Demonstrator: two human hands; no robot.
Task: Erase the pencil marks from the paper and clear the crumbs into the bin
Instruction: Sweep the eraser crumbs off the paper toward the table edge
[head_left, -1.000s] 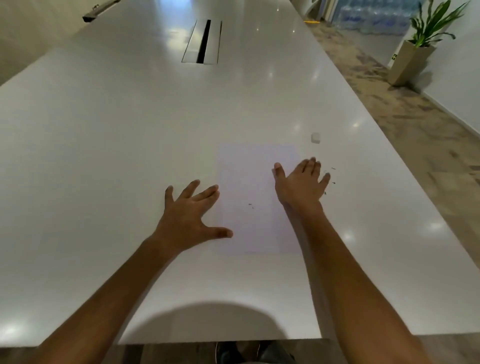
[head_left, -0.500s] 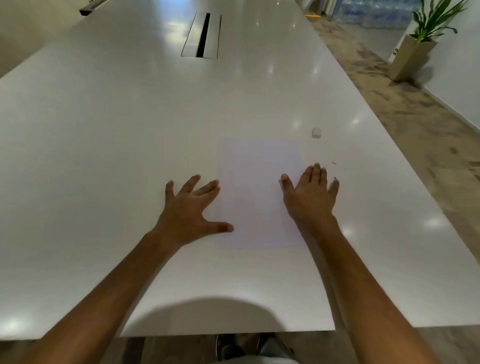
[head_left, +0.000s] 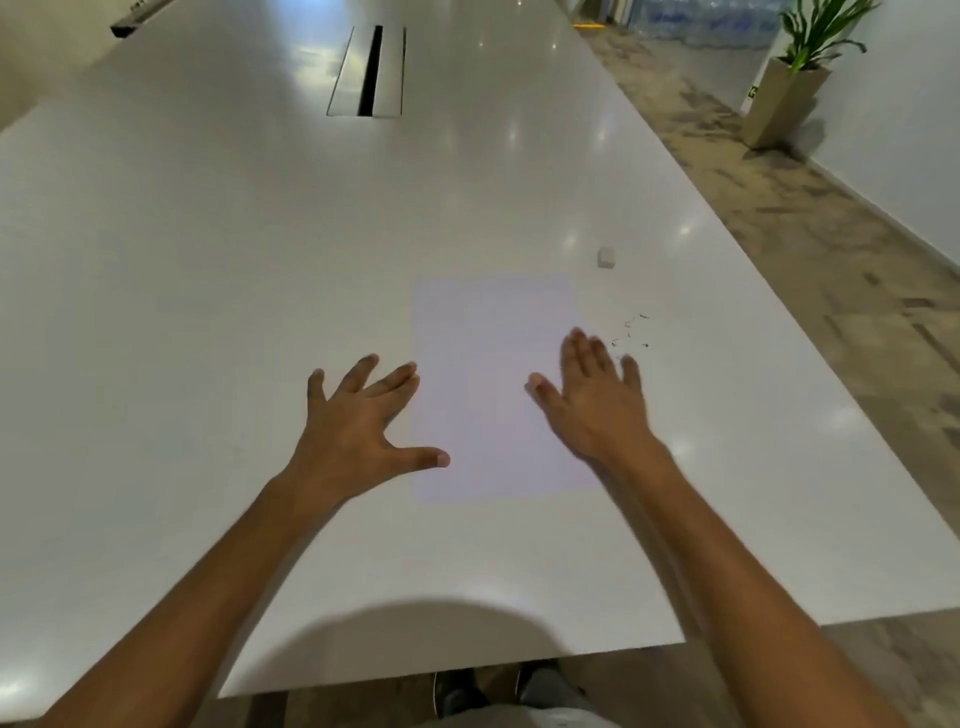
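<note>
A pale sheet of paper (head_left: 488, 364) lies flat on the white table (head_left: 208, 260), and no marks show on it. My left hand (head_left: 358, 421) rests spread on the table, its thumb and fingertips on the sheet's left edge. My right hand (head_left: 592, 395) lies flat with straight fingers over the sheet's right edge. Dark eraser crumbs (head_left: 631, 332) are scattered on the table just beyond my right fingertips. A small white eraser (head_left: 605, 257) sits farther back, to the right of the paper. No bin is in view.
A cable slot with metal flaps (head_left: 370, 73) is set into the table far back. The table's right edge runs diagonally past the crumbs, with patterned floor beyond. A potted plant (head_left: 795, 78) stands by the wall at the far right. My shoes show under the near edge.
My right hand swept over the paper's right part; the crumbs seen on the sheet a second ago are gone and crumbs lie right of it. My left hand stayed in place.
</note>
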